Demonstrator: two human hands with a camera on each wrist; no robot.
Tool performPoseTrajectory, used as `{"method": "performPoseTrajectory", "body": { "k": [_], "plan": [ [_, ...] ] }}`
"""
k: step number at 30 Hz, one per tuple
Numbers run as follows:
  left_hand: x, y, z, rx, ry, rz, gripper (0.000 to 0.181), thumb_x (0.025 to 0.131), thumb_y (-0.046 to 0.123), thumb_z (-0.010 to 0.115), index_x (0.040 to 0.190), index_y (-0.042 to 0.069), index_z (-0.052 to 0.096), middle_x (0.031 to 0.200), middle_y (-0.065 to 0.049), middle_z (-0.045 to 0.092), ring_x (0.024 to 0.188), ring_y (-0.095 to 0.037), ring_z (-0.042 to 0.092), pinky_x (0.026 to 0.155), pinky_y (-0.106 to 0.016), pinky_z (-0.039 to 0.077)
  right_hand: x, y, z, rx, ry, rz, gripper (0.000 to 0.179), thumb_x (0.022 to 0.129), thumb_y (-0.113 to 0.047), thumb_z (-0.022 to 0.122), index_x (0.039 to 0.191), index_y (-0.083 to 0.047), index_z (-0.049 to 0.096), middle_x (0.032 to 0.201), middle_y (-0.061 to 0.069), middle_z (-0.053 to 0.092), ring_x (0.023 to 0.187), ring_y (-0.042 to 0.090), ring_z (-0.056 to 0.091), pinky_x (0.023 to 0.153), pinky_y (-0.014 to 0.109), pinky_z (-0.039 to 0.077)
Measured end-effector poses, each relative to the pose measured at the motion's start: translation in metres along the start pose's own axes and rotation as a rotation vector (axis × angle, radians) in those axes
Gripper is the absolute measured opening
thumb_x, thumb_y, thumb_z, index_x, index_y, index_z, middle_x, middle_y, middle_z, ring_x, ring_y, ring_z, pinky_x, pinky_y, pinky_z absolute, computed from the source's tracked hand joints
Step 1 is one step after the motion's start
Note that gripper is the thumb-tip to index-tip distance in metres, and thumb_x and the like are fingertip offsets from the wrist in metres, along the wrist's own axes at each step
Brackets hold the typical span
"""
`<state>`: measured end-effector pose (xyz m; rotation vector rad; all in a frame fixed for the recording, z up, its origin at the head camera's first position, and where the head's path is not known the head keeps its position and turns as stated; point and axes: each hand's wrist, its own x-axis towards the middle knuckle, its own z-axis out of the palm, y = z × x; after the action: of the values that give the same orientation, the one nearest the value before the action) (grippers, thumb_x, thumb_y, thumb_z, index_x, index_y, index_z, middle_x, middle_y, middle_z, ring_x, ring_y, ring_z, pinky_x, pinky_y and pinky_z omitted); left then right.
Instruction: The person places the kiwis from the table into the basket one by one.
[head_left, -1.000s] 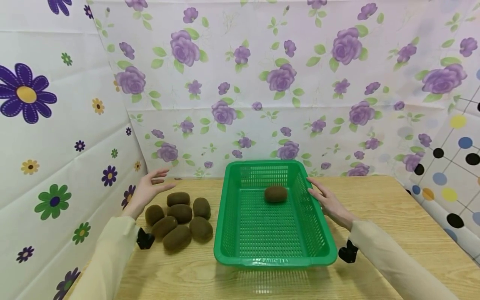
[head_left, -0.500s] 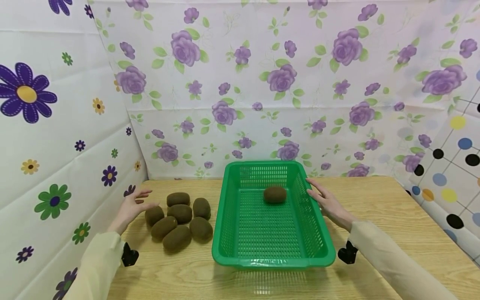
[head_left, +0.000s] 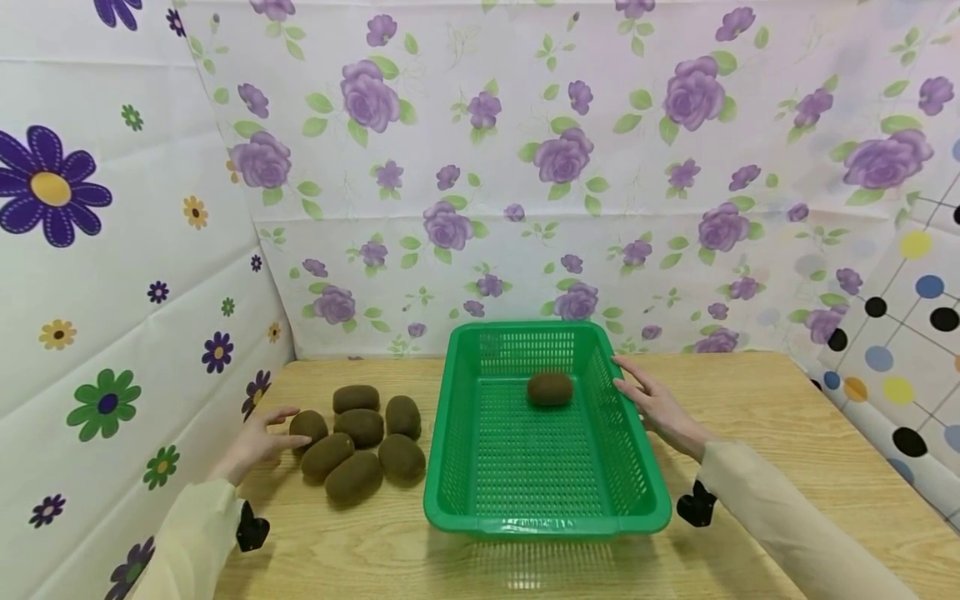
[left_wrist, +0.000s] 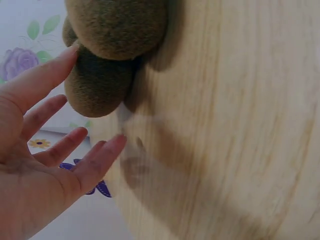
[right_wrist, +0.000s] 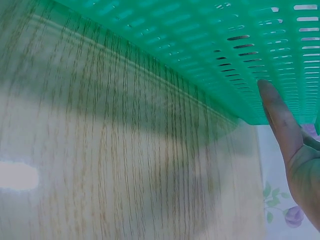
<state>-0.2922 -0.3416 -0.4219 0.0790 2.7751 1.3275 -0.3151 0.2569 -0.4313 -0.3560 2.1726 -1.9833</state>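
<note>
Several brown fuzzy kiwis (head_left: 358,427) lie in a cluster on the left of the table. My left hand (head_left: 258,442) is beside the leftmost kiwi (head_left: 308,428), with its thumb and fingers spread apart. In the left wrist view, the thumb tip of my left hand (left_wrist: 47,145) is at a kiwi (left_wrist: 97,85), but contact is unclear; nothing is held. A green plastic basket (head_left: 435,467) stands in the middle with one kiwi (head_left: 550,389) inside. My right hand (head_left: 663,408) rests at the basket's right rim, fingers extended, with a digit against the slotted outer wall (right_wrist: 200,55).
The wooden table (head_left: 360,550) carries all of this. A flowered sheet (head_left: 480,167) hangs behind it, a daisy-patterned one (head_left: 150,333) at the left, and a dotted one (head_left: 900,350) at the right.
My left hand has moved left and down, toward the near side, from above the back of the cluster to beside the leftmost kiwi. The right hand has stayed at the rim; the basket shifted very slightly left.
</note>
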Motion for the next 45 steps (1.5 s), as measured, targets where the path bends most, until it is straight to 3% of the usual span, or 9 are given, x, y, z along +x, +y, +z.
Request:
{"method": "performPoseTrajectory", "body": {
  "k": [2,5,9,16,23,30,36,42,45],
  "plan": [
    [0.0,-0.003,0.003,-0.052,0.002,-0.014,0.072,0.079,0.016,0.072,0.133,-0.01,0.033,0.127,-0.041,0.027,0.08,-0.033,0.056,0.063,-0.041,0.05,0.0,0.0,0.0,-0.002,-0.003,0.0,0.062,0.096,-0.032,0.045,0.147,-0.02,0.011,0.12,0.031,0.042,0.086,0.032,0.058,0.068,0.048,0.049],
    [0.001,-0.005,0.005,-0.049,0.013,-0.012,0.073,0.078,0.017,0.072,0.133,-0.011,0.032,0.128,-0.04,0.027,0.083,-0.027,0.056,0.063,-0.037,0.05,0.001,0.0,0.0,-0.001,0.007,-0.004,0.062,0.096,-0.031,0.045,0.147,-0.02,0.012,0.122,0.03,0.041,0.09,0.034,0.058,0.068,0.048,0.049],
    [0.003,-0.004,0.008,-0.026,0.032,-0.002,0.075,0.077,0.017,0.074,0.132,-0.012,0.032,0.127,-0.039,0.03,0.075,-0.03,0.057,0.059,-0.035,0.049,0.001,0.001,-0.001,0.006,0.016,-0.003,0.062,0.096,-0.03,0.046,0.147,-0.02,0.013,0.127,0.03,0.038,0.093,0.035,0.056,0.069,0.049,0.049],
    [0.003,-0.001,0.012,0.076,0.046,0.035,0.078,0.077,0.026,0.074,0.132,-0.01,0.034,0.13,-0.034,0.031,0.108,-0.043,0.043,0.079,-0.04,0.043,0.0,-0.001,-0.001,-0.008,-0.007,-0.003,0.062,0.096,-0.031,0.045,0.147,-0.02,0.011,0.131,0.031,0.031,0.098,0.037,0.053,0.071,0.049,0.048],
    [0.007,-0.003,0.016,-0.032,0.04,0.057,0.074,0.079,0.014,0.071,0.133,-0.013,0.03,0.131,-0.034,0.03,0.108,-0.043,0.044,0.07,-0.033,0.049,-0.001,-0.002,-0.002,0.004,-0.005,-0.007,0.062,0.096,-0.03,0.045,0.147,-0.02,0.011,0.133,0.031,0.03,0.1,0.039,0.053,0.07,0.049,0.048],
    [0.007,-0.006,0.015,-0.045,0.076,0.037,0.074,0.079,0.014,0.071,0.133,-0.013,0.029,0.13,-0.033,0.031,0.102,-0.041,0.048,0.068,-0.03,0.049,-0.001,-0.001,-0.002,-0.004,-0.014,-0.005,0.06,0.096,-0.031,0.044,0.147,-0.022,0.012,0.129,0.03,0.033,0.093,0.035,0.056,0.069,0.049,0.048],
    [0.005,0.004,0.004,-0.059,0.111,0.058,0.072,0.079,0.013,0.07,0.132,-0.014,0.029,0.128,-0.034,0.031,0.1,-0.038,0.048,0.066,-0.027,0.049,-0.001,-0.001,-0.002,0.0,0.003,-0.004,0.061,0.096,-0.03,0.044,0.147,-0.021,0.012,0.126,0.03,0.037,0.091,0.034,0.057,0.069,0.049,0.049],
    [0.002,0.017,-0.004,-0.09,0.112,0.077,0.075,0.081,0.016,0.07,0.134,-0.013,0.026,0.131,-0.033,0.029,0.1,-0.036,0.048,0.068,-0.027,0.049,0.0,-0.001,-0.001,-0.001,-0.009,-0.01,0.061,0.096,-0.03,0.044,0.147,-0.02,0.012,0.135,0.03,0.027,0.1,0.037,0.053,0.072,0.049,0.048],
    [0.004,0.026,-0.005,-0.125,0.1,0.098,0.077,0.082,0.018,0.069,0.137,-0.01,0.025,0.133,-0.031,0.027,0.101,-0.036,0.049,0.07,-0.029,0.05,0.0,-0.001,-0.001,-0.002,0.004,-0.004,0.062,0.096,-0.03,0.045,0.147,-0.019,0.012,0.132,0.03,0.031,0.097,0.036,0.055,0.071,0.048,0.048]
  ]
}}
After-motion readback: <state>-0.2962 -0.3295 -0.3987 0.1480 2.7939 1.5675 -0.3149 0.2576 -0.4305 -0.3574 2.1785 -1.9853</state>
